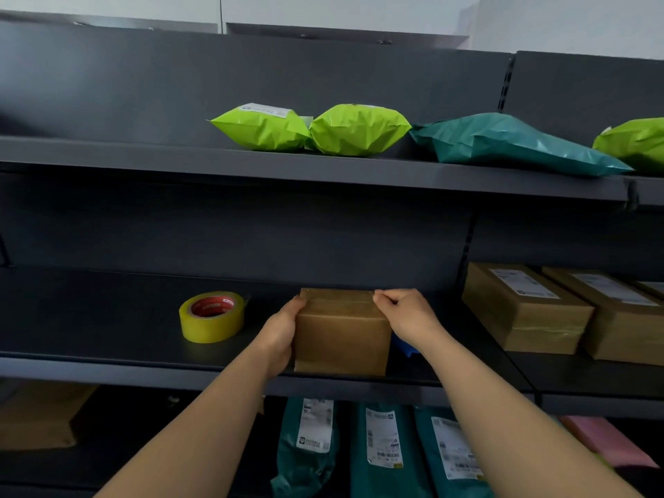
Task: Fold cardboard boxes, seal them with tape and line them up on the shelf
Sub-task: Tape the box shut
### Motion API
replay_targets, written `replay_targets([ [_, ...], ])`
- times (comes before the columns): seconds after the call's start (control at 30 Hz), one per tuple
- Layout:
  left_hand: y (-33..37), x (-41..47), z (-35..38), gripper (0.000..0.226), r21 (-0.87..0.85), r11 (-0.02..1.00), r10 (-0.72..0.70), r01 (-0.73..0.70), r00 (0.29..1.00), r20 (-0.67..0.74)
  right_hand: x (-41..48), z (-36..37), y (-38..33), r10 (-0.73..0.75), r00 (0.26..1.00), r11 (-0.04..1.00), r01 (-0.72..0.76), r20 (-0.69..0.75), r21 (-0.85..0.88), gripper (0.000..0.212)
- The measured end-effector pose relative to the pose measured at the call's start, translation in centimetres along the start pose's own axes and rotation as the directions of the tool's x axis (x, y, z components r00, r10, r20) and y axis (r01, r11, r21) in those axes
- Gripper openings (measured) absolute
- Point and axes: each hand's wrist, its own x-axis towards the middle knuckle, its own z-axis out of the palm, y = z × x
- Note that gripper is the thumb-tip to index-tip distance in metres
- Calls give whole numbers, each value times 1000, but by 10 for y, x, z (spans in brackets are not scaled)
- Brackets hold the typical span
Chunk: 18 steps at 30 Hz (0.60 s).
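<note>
one box (341, 339) at shelf (107, 366) front edge | left hand (282, 332) grips side | right hand (404, 318) pinches top edge

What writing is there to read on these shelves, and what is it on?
None is legible.
Red core of the yellow tape roll: white print, blurred.
White labels on the lime plastic mailer, teal plastic mailers and brown cardboard boxes at right: too small.
The brown cardboard box held by left hand and right hand: no print visible.
</note>
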Motion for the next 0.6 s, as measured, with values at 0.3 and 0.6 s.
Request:
replay_targets([
  [0.3,34,-19,-24,56,245,965,101,-92,995,-24,-11,-10,-33,-48,996,996,53,-73,74,33],
  [0.6,54,-42,-116,28,594,796,329,-116,906,-265,-36,65,-111,-87,994,920,54,66,389,27],
])
